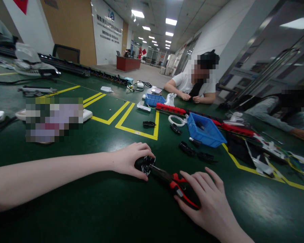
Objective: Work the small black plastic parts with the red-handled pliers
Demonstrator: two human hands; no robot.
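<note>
Between the thumb and fingers of my left hand (131, 160) is a small black part (145, 164) with pale metal bits on its open end. My right hand (209, 199) has its thumb and fingers around the handles of red-and-black long-nose pliers (178, 189). The jaws of the pliers reach to the open end of the black part; whether they pinch a piece of it is too small to tell. Both hands are low over the green tabletop (96, 202).
Several black parts (187, 148) lie beyond my hands near a blue bin (205, 131). A white cable coil (176, 120) sits left of that bin. A smaller blue tray (154, 99) stands farther back. Across the table sits a person (192, 84); another (276, 111) is at right.
</note>
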